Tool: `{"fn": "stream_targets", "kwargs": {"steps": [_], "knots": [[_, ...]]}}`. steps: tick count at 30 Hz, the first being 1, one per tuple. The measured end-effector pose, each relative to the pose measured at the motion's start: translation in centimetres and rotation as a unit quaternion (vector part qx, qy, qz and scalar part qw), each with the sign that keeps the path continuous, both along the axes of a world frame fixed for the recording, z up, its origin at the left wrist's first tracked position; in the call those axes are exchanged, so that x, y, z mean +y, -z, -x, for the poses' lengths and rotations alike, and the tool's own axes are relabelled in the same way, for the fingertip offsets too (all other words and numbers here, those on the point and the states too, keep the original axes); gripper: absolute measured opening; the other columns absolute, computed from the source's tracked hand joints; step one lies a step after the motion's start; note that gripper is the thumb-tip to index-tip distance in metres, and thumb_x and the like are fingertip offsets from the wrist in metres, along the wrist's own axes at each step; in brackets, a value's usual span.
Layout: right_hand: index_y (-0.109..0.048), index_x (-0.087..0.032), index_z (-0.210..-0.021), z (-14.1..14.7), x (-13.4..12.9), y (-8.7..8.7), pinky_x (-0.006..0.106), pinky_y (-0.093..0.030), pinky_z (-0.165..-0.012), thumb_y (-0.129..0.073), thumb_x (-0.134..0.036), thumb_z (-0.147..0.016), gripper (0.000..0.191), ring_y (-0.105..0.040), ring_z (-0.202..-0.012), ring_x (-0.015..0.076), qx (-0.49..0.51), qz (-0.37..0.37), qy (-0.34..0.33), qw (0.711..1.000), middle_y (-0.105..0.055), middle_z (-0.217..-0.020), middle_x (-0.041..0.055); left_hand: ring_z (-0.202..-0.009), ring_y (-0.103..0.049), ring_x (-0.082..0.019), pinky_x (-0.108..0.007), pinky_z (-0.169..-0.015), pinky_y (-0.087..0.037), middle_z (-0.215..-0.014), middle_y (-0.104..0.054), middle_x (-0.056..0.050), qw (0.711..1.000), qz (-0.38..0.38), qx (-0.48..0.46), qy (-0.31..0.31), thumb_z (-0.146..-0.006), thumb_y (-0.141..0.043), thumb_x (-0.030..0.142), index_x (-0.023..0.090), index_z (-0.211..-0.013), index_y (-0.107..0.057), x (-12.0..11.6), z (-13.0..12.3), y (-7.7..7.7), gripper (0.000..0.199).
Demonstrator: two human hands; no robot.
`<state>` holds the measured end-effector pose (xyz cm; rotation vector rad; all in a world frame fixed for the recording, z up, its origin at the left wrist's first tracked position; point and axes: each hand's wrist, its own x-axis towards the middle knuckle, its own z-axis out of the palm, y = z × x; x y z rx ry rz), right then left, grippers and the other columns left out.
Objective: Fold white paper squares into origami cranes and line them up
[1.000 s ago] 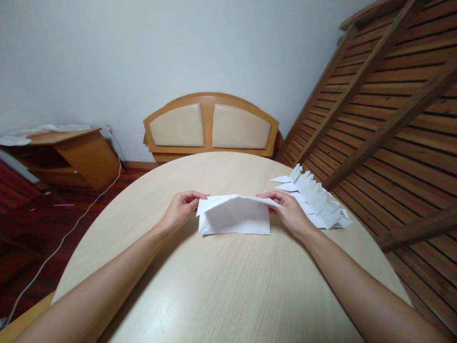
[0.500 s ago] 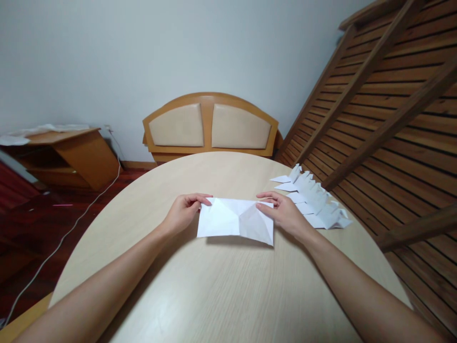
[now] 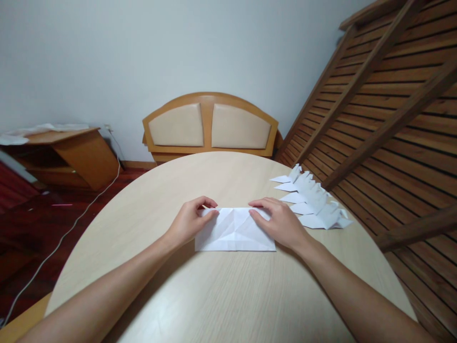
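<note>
A creased white paper (image 3: 234,233), folded into a wide rectangle, rests near the middle of the round table. My left hand (image 3: 193,219) pinches its far edge toward the left corner, thumb on top. On the other side, my right hand (image 3: 276,221) grips the same far edge toward the right corner, its thumb also over the paper. Several folded white paper figures (image 3: 317,205) with pointed ends stand in a row to the right of my right hand.
The round wooden table (image 3: 228,295) fills the foreground. Behind it is a headboard (image 3: 208,124) with two pale panels. A wooden cabinet (image 3: 89,159) and a white cable (image 3: 85,209) are at left; a slatted wooden structure (image 3: 378,109) leans at right.
The paper has come down a little toward me and now lies flatter, its near edge straight. Both hands have shifted inward along its far edge.
</note>
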<state>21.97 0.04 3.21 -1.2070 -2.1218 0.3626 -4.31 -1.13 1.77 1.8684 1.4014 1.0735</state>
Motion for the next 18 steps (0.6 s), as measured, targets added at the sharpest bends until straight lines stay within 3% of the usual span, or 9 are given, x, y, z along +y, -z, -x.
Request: {"fn": "stream_targets", "kwargs": {"steps": [2,5,10,18], "knots": [[-0.072,-0.020,-0.101,0.6,-0.7,-0.3,0.048,-0.042,-0.100,-0.064,-0.034,-0.093,0.018,-0.066,-0.099,0.0256,-0.056,-0.082,-0.011,0.995,-0.076,-0.102,0.0061,-0.080,-0.066,-0.018,-0.030,-0.072,-0.049,-0.092,-0.073,-0.004,1.000,-0.011,0.001,0.016,-0.087,-0.065,0.031,0.020,-0.094,-0.070,-0.5,-0.4,-0.3,0.014],[-0.071,-0.021,-0.104,1.4,-1.7,-0.4,0.046,-0.039,-0.102,-0.063,-0.035,-0.095,0.018,-0.064,-0.098,0.0243,-0.087,-0.112,-0.039,0.989,-0.075,-0.101,0.0052,-0.078,-0.065,-0.017,-0.028,-0.070,-0.048,-0.090,-0.073,-0.003,0.998,-0.033,0.010,0.048,-0.089,-0.063,0.028,0.020,-0.094,-0.071,-1.4,-1.0,-0.7,0.012],[-0.069,-0.020,-0.093,2.0,-2.0,-0.2,0.037,-0.044,-0.087,-0.059,-0.031,-0.098,0.016,-0.065,-0.093,0.0215,-0.067,-0.052,-0.062,0.994,-0.073,-0.092,0.0034,-0.079,-0.066,-0.017,-0.026,-0.069,-0.048,-0.089,-0.074,-0.003,0.997,-0.035,0.003,0.065,-0.089,-0.065,0.030,0.019,-0.094,-0.072,-2.0,-1.7,-0.9,0.014],[-0.070,-0.020,-0.089,1.7,-1.7,-0.4,0.030,-0.045,-0.079,-0.050,-0.029,-0.102,0.025,-0.067,-0.087,0.0187,-0.020,0.062,-0.089,0.994,-0.074,-0.091,0.0035,-0.085,-0.069,-0.019,-0.029,-0.077,-0.050,-0.092,-0.076,-0.004,0.996,0.033,-0.016,0.081,-0.087,-0.068,0.033,0.019,-0.092,-0.075,-1.4,-1.7,-0.5,0.017]]}}
